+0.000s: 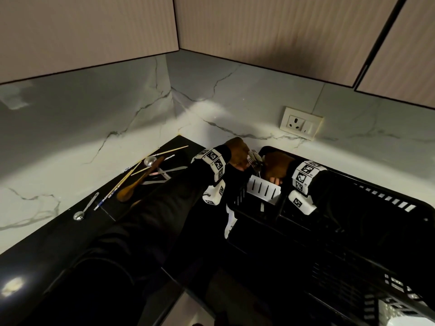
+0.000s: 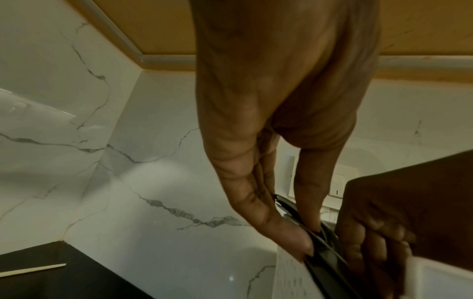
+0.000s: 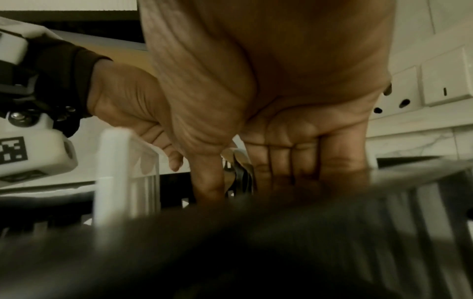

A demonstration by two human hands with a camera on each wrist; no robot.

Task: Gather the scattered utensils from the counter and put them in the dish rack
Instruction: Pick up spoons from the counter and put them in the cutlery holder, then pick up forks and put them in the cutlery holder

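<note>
A bundle of metal forks and spoons (image 1: 255,161) stands upright over the white slotted utensil holder (image 1: 264,191) at the left end of the black dish rack (image 1: 367,222). My left hand (image 1: 246,160) pinches the bundle (image 2: 291,210) between thumb and fingers near its top. My right hand (image 1: 273,175) curls around the same bundle (image 3: 236,168) from the right, thumb on one side, fingers on the other; its fingertips are hidden by the rack. Loose on the black counter (image 1: 58,236) lie chopsticks (image 1: 162,153), a wooden spatula (image 1: 138,182), a metal ladle (image 1: 150,161) and a small metal spoon (image 1: 85,211).
The counter ends in a corner of marble-look wall (image 1: 117,128). A wall socket (image 1: 301,123) sits just behind the rack. Flat metal utensils (image 1: 164,172) cross under the spatula. Upper cabinets (image 1: 282,31) hang overhead. My left sleeve (image 1: 141,231) lies across the counter's front.
</note>
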